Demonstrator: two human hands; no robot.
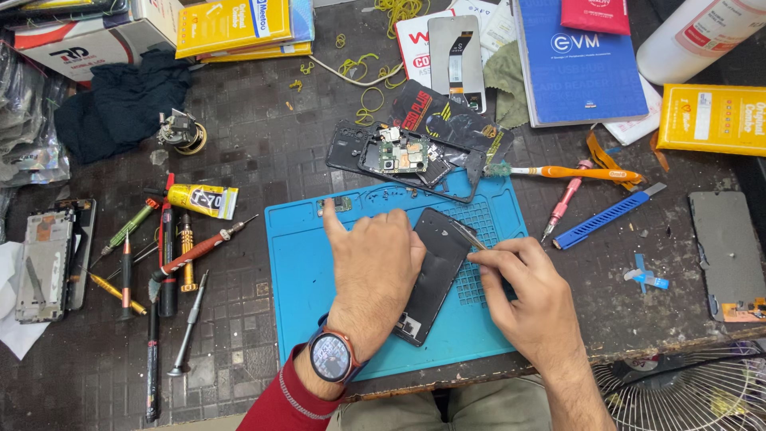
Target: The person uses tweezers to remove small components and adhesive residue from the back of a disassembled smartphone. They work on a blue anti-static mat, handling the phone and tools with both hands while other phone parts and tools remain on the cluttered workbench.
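A black phone screen panel (435, 275) lies slanted on the blue work mat (299, 263). My left hand (375, 267) rests flat on the panel's left side and pins it down; a round watch sits on that wrist. My right hand (523, 295) pinches thin metal tweezers (467, 234), whose tip touches the panel's upper right edge. Just beyond the mat lies an opened phone frame with its circuit board (401, 156) showing.
Several screwdrivers (171, 255) and a yellow glue tube (203, 199) lie left of the mat. An orange toothbrush (574, 172), a pink tool and a blue blade (608, 215) lie to the right. Boxes, a blue book (578, 68) and a dark cloth crowd the back. A fan grille (686, 391) sits bottom right.
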